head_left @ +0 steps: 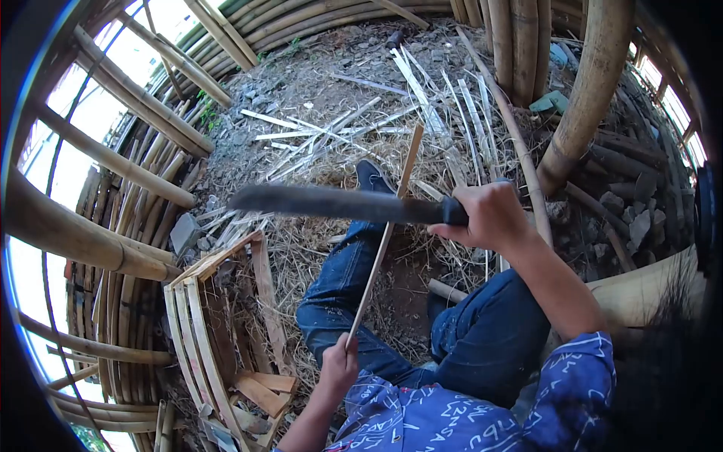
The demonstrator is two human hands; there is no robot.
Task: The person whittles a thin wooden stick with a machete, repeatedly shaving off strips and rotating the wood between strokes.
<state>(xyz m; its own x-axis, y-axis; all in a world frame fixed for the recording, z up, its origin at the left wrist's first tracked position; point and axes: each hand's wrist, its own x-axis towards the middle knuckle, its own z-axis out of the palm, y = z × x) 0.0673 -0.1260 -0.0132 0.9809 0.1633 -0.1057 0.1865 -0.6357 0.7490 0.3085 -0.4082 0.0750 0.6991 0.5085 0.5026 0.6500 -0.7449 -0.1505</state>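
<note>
My right hand (488, 215) is wrapped round the dark handle of a machete (331, 205). Its long blade points left, level across the view, and passes over a thin bamboo strip (371, 280). The lower end of that strip is in my left hand (340, 368), whose fingers are closed round it. From there the strip slants up and away between my legs, its wider brown end standing beyond the blade. The blade overlaps the strip in this view. Blue jeans (346, 279) and a dark shoe (373, 178) show beneath.
Pale split strips (324, 134) lie scattered ahead over shavings and dirt. A wooden crate (197, 331) with wood pieces stands at my left. Thick bamboo posts (591, 83) rise at right; bamboo poles (128, 169) frame the left. Stone rubble (640, 226) lies at right.
</note>
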